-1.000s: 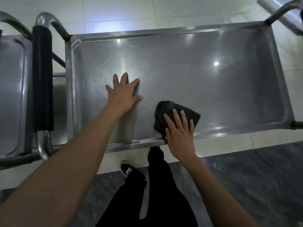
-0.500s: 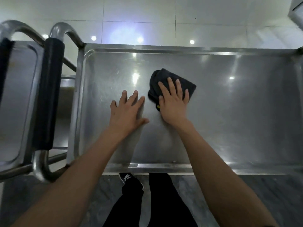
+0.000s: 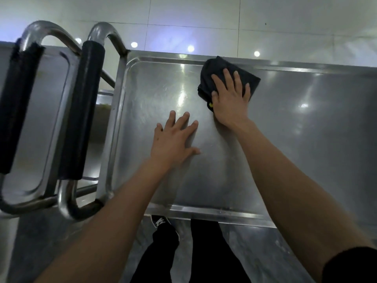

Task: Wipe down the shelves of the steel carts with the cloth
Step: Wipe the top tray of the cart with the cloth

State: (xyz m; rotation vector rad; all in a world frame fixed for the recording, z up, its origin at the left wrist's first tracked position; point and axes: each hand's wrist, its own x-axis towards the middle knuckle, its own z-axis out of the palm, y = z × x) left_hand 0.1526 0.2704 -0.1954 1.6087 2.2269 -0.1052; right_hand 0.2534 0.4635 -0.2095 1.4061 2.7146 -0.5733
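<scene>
A: From the head camera, what surrounds the steel cart shelf (image 3: 285, 139)?

B: Left of the shelf stands its bent handle with a black foam grip (image 3: 81, 111). Just beyond that, further left of the shelf, a second cart's handle with its own black grip (image 3: 18, 107) sits nearly parallel, and behind it that cart's shelf (image 3: 40, 119). Past the far rim of the shelf lies pale tiled floor (image 3: 204, 15) with bright light spots reflected in it. Under the near rim, dark trouser legs (image 3: 204, 252) and a black shoe (image 3: 160, 221) stand on grey stone floor.

A: Does anything lie between the hands and the steel?

B: Nothing that I can see; the shelf carries only the dark cloth (image 3: 212, 78), which lies bunched against the shelf's far rim, left of its middle.

A: And the hands?

B: The right hand (image 3: 230, 101) lies flat on the cloth, fingers straight and slightly spread, pressing it to the shelf. A small yellow bit shows at the cloth's edge by the thumb. The left hand (image 3: 175, 139) rests palm-down on bare steel nearer the shelf's near rim, fingers extended and fanned, thumb out to the side. Both forearms reach across the near rim.
</scene>
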